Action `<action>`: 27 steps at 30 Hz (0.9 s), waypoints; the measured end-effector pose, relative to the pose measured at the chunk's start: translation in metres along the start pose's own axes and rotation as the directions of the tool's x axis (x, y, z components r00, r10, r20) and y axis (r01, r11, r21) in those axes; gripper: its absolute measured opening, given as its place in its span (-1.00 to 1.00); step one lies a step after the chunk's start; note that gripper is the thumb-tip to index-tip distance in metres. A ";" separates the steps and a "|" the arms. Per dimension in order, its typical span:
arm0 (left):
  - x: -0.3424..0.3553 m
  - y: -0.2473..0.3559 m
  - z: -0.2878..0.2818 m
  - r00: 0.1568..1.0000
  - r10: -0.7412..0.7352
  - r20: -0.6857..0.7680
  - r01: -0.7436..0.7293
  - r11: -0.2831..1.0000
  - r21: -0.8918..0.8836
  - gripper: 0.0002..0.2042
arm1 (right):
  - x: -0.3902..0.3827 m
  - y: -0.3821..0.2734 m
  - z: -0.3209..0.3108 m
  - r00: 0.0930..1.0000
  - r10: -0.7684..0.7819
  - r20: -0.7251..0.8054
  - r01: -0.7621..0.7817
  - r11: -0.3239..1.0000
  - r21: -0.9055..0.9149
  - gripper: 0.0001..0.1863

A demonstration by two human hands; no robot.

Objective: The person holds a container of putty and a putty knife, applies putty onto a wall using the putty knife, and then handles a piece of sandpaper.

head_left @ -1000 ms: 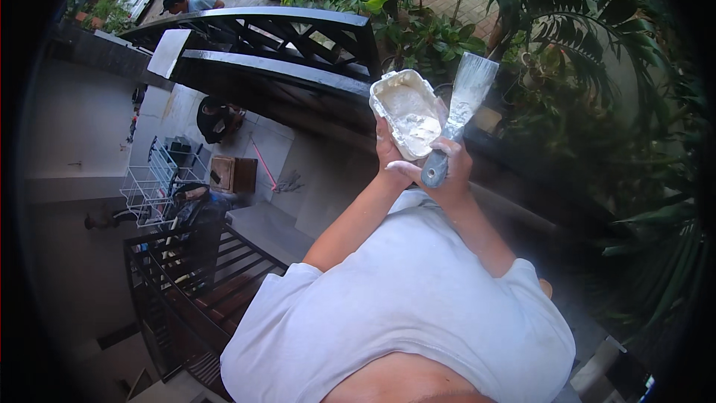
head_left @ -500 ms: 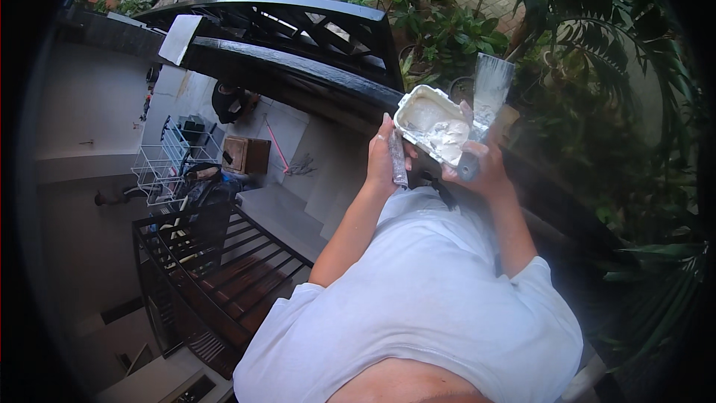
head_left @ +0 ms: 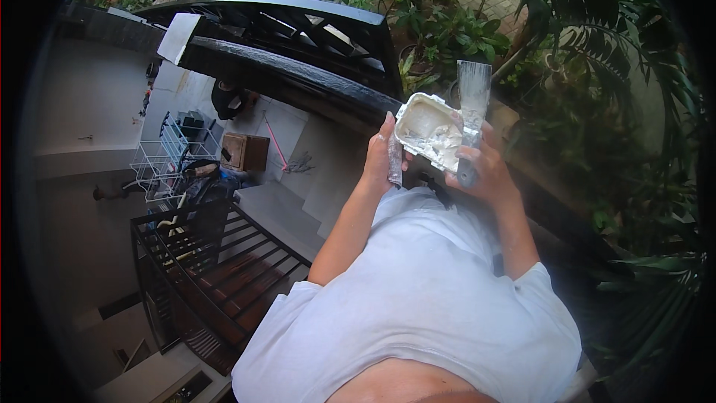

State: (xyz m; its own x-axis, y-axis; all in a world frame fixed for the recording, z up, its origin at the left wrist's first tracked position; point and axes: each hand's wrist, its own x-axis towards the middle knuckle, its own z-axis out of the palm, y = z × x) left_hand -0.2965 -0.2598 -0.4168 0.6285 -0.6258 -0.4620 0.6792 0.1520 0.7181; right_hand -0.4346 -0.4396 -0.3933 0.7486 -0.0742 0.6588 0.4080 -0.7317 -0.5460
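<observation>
While right hand [head_left: 488, 168] grips grey handle of putty knife [head_left: 473, 104] in head view, smeared blade pointing up, its fingers also meet right side of white plastic tub [head_left: 405, 116]; tub sits tilted between hands, whitish paste [head_left: 446, 136] inside; left hand [head_left: 377, 158] clasps narrow smeared tool [head_left: 395, 160] just beside tub, contact with tub unclear; black beam [head_left: 298, 75] beyond, leafy plants [head_left: 462, 37] behind blade

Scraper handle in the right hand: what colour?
The scraper handle is grey, shown best in the head view.
</observation>
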 end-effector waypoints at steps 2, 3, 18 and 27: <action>-0.002 0.001 -0.001 1.000 0.004 0.005 -0.004 1.000 0.016 -0.51 | 0.000 -0.002 0.000 1.000 0.001 -0.014 -0.001 1.000 -0.013 -0.40; -0.002 0.001 -0.001 1.000 0.004 0.011 -0.005 0.999 0.036 -0.49 | -0.002 -0.002 0.001 1.000 0.001 -0.015 -0.001 0.999 -0.038 -0.41; -0.001 -0.003 -0.001 1.000 0.013 -0.025 -0.012 0.999 0.039 -0.50 | -0.002 -0.009 -0.003 0.999 -0.004 -0.032 0.000 0.994 -0.107 -0.40; -0.001 0.000 -0.026 0.998 -0.063 -0.019 0.052 0.935 -0.352 -0.40 | -0.009 -0.057 -0.011 0.975 -0.004 -0.220 -0.026 0.991 -0.133 -0.36</action>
State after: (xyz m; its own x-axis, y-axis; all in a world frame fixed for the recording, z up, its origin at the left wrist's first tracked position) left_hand -0.2875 -0.2394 -0.4298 0.5915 -0.6197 -0.5159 0.8010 0.3784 0.4638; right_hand -0.4703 -0.4047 -0.3622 0.6136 -0.2191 0.7586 0.3147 -0.8133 -0.4895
